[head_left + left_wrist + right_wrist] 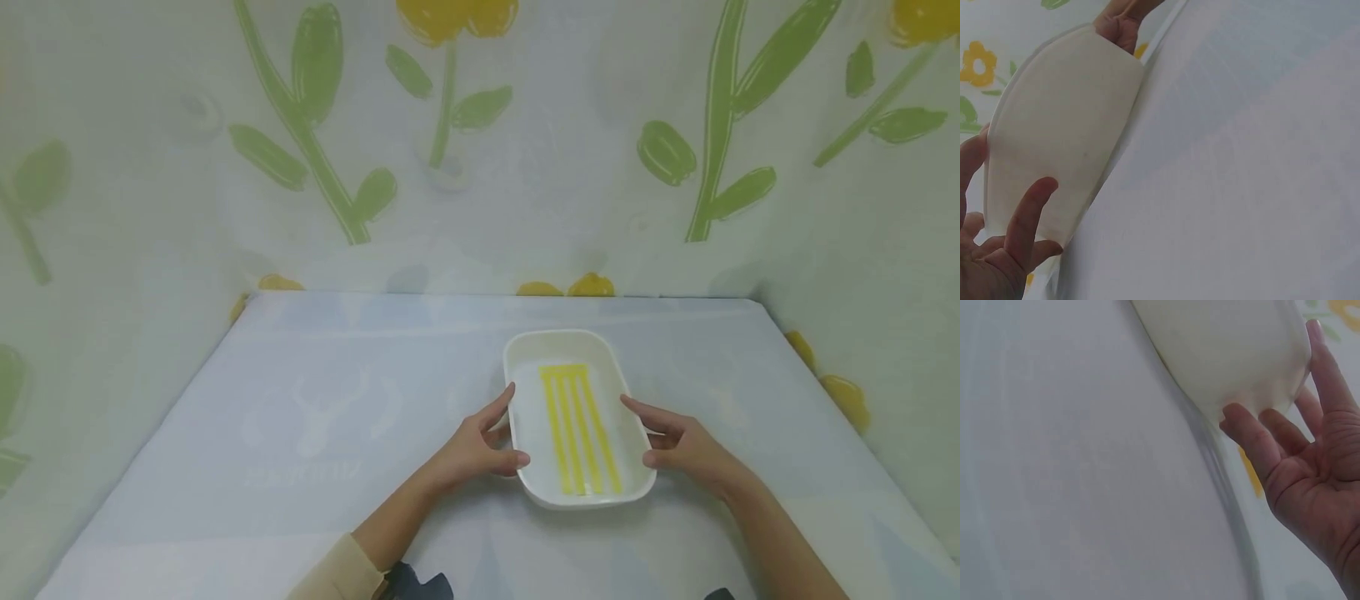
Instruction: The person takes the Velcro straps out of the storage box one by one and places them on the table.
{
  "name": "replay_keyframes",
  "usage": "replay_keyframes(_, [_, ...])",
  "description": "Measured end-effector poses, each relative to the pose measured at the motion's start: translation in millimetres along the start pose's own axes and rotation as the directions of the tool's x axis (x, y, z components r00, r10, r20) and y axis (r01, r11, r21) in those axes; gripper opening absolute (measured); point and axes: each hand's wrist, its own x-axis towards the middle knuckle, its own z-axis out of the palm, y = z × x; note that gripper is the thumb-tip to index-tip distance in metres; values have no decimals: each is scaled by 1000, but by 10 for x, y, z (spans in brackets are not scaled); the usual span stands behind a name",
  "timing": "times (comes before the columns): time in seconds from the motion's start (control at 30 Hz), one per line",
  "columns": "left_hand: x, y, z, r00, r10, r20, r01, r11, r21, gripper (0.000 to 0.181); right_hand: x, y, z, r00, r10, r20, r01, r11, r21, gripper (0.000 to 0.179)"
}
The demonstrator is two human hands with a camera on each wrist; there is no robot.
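Note:
A white rounded rectangular tray (531, 421) stands at the middle right of the table, turned slightly. Inside it is a yellow shape (564, 370), several long strips joined by a bar at the far end. My left hand (476, 452) grips the tray's left side, thumb near the front corner and index finger farther up the rim. On the opposite side my right hand (688, 448) holds the rim between thumb and fingers. The tray's pale outer wall (1072, 125) fills much of the left wrist view. In the right wrist view, fingertips touch that wall (1235, 356).
The table (300, 467) has a pale cloth with faint printed patterns. Behind it and at both sides hang white curtains (540, 208) with green leaves and yellow flowers. Dark objects (423, 583) show at the bottom edge near the left sleeve (341, 571).

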Motion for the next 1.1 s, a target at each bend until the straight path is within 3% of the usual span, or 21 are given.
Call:
replay_keyframes(0.17, [-44, 12, -74, 1000, -6, -8, 6, 999, 37, 96, 43, -33, 83, 1000, 4, 3, -5, 1000, 28, 76])
replay_keyframes(0.33, [-75, 10, -129, 1000, 5, -4, -5, 1000, 17, 98, 79, -35, 141, 1000, 13, -12, -13, 1000, 22, 76])
replay_keyframes(1.1, [-257, -11, -310, 1000, -3, -11, 3, 1000, 19, 99, 183, 0, 318, 997, -50, 65, 40, 989, 142, 78])
